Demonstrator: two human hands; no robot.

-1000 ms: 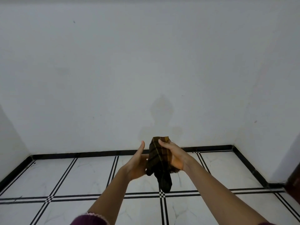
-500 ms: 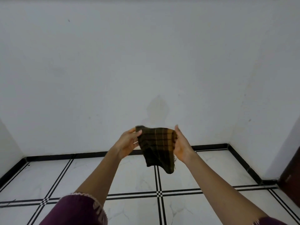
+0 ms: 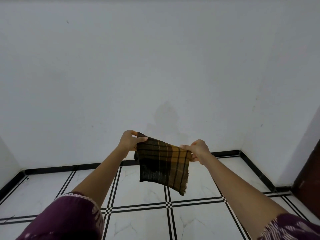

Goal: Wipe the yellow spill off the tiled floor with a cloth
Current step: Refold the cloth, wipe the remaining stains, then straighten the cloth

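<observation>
- no yellow spill can be made out on the part of the tiled floor [image 3: 135, 191] that shows; the near floor is cut off by the lower edge of the view and partly hidden behind both forearms.
- the cloth [image 3: 162, 163], a dark plaid with mustard-yellow bands, is in the air in front of the white wall [image 3: 155, 66], stretched between 2 hands and well above the floor; its lower half hangs loose, with a frayed right edge.
- the left hand [image 3: 129, 141] is closed, pinching the cloth's upper left corner between thumb and fingers.
- the right hand [image 3: 197, 150] is closed too, gripping the cloth's upper right edge, which bunches inside it; how the fingers sit under the fabric is hidden.
- both purple sleeves [image 3: 69, 220] are cut off at the bottom corners of the view.
- a dark brown surface [image 3: 310, 179] at the right edge is only partly in view and cannot be identified.
- a black skirting strip [image 3: 69, 168] runs along the far edge of the floor; the white tiles with black double lines lie bare from there to the right corner.
</observation>
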